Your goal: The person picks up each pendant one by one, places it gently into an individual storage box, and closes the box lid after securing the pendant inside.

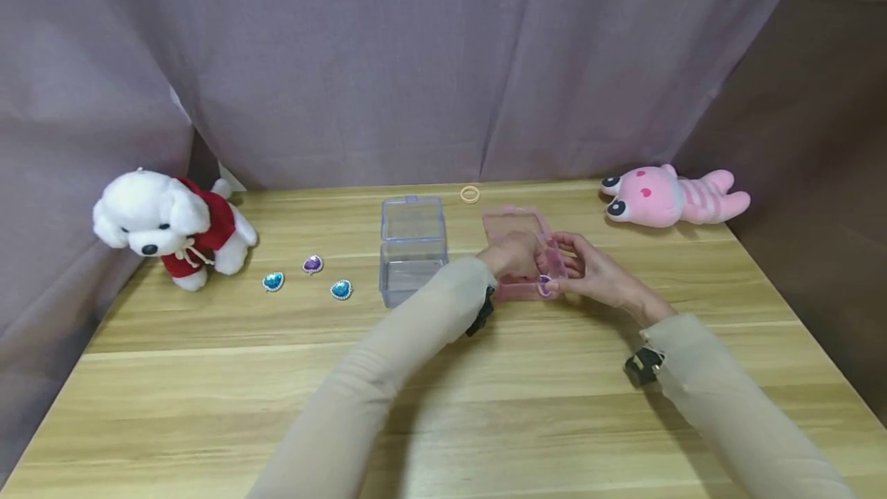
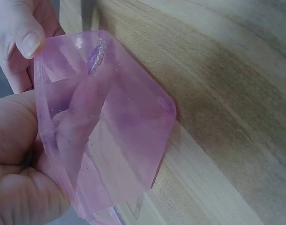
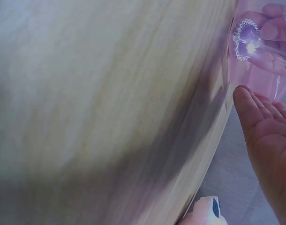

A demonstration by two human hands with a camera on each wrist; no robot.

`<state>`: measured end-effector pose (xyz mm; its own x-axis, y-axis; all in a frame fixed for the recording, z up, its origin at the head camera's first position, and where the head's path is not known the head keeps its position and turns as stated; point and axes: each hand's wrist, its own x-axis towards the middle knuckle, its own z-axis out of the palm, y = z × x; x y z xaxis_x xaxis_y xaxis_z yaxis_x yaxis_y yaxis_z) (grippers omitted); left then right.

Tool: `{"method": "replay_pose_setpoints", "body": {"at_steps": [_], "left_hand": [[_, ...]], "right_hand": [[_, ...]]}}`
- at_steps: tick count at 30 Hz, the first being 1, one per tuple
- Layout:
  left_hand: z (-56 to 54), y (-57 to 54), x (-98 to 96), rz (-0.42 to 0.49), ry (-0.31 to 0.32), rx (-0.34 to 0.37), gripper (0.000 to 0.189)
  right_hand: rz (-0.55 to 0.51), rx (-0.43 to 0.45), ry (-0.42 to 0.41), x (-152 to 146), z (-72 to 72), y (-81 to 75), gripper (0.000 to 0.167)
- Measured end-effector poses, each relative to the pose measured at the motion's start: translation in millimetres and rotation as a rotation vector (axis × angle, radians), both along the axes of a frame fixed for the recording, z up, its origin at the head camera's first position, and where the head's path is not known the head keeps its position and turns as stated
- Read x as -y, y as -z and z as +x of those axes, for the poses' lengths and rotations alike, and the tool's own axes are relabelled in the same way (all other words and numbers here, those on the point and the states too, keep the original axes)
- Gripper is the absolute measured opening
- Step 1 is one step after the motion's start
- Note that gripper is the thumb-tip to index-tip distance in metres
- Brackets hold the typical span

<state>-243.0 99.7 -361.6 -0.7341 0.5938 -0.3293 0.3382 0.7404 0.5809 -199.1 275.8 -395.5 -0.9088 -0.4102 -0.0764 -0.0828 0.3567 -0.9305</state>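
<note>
My left hand (image 1: 516,256) reaches into an open pink see-through plastic box (image 1: 509,293). Its fingertips are at a purple heart-shaped gem (image 3: 248,40) with a beaded silver rim, and they appear to pinch it. The gem stands upright near the box's right wall. Through the pink plastic in the left wrist view, the gem (image 2: 96,58) is seen nearly edge-on. My right hand (image 1: 596,276) holds the box's right side, thumb at the near corner and fingers farther back. The pink lid (image 1: 509,223) is folded back behind the box.
Left of the pink box stands an open clear box (image 1: 393,296). Two blue gems (image 1: 273,281) and another purple gem (image 1: 312,264) lie farther left. A white plush dog (image 1: 148,214) sits at left, a pink plush toy (image 1: 654,197) lies at right, and a yellowish ring (image 1: 470,188) rests behind.
</note>
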Motion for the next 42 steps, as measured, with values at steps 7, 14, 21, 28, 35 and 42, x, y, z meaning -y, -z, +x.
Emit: {"method": "replay_pose_setpoints", "body": {"at_steps": [7,14,21,28,35,42], "left_hand": [[0.8,0.8,1.0,-0.004,0.011,-0.044,0.019],[4.0,-0.1,0.7,-0.026,0.023,-0.077,0.015],[10.6,-17.2,20.9,0.131,-0.014,-0.053,0.021],[13.6,-46.0,111.2,0.593,-0.197,0.172,0.029],[6.4,-31.8,244.4,0.569,-0.474,0.054,0.034],[7.5,-1.5,318.8,0.374,-0.574,0.017,0.039]], "right_hand": [[0.048,-0.007,0.002,0.3,0.5,-2.4,0.081],[0.064,-0.010,0.005,-0.4,1.9,-2.1,0.082],[0.067,0.021,0.018,-0.7,3.9,0.8,0.085],[0.088,-0.006,0.021,0.8,1.7,-1.2,0.084],[0.104,0.005,0.028,0.3,2.0,-3.8,0.082],[0.134,0.000,0.026,0.5,3.1,-5.4,0.083]]}}
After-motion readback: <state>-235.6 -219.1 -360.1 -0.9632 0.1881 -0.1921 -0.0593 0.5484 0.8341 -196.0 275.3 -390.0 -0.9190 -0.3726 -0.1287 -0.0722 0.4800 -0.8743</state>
